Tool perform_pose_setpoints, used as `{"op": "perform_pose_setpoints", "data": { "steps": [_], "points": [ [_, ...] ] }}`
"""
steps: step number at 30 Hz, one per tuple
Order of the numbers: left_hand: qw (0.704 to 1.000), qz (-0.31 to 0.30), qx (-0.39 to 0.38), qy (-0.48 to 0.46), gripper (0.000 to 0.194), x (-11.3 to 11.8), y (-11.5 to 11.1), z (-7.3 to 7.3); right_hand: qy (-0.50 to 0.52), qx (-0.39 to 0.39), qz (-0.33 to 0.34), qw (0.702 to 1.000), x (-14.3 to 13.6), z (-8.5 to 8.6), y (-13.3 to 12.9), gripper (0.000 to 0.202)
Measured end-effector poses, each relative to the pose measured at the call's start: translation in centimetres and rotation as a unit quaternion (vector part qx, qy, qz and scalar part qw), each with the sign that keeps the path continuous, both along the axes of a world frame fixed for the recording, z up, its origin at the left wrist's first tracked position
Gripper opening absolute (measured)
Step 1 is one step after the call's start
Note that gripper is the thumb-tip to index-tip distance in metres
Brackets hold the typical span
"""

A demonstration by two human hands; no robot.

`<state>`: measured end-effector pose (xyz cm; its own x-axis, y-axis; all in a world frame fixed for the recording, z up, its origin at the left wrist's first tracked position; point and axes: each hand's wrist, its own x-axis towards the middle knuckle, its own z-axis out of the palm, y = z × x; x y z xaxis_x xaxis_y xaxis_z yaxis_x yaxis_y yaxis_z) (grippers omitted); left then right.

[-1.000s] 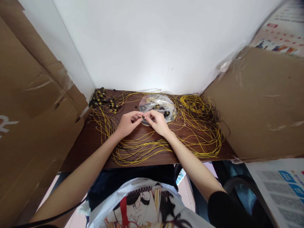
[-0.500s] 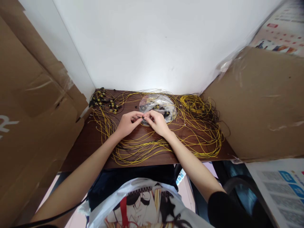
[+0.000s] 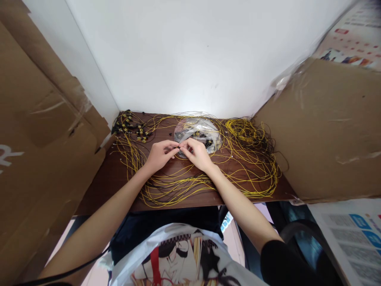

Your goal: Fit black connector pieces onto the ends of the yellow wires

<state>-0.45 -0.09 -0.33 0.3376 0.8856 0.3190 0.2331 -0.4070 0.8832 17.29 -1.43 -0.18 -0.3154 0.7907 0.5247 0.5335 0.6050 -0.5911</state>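
Observation:
My left hand and my right hand meet fingertip to fingertip over the middle of the brown table. Both are closed in a pinch on one small black piece, mostly covered by the fingers; its exact kind is too small to tell. Just behind the fingers lies a clear plastic bag with small black and yellow parts in it. Yellow and black wires run across the table in front of and below my wrists.
At the back left sits a cluster of black and yellow connectors on wire ends. A coiled wire bundle lies at the back right. Cardboard walls flank the brown table, and a white wall rises behind it.
Both hands stay in nearly the same place. Only the fingertips have shifted slightly around the small black piece.

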Motion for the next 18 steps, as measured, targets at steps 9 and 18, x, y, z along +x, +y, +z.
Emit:
{"op": "perform_pose_setpoints", "data": {
  "steps": [9,18],
  "points": [
    [1.000,0.000,0.017,0.009,0.026,-0.11,0.07,-0.19,0.007,-0.015,-0.013,1.000,0.03,0.06,-0.09,0.008],
    [0.998,0.014,0.041,0.035,0.020,-0.18,0.07,-0.21,0.009,-0.009,0.005,1.000,-0.09,0.18,-0.15,0.006]
  ]
}}
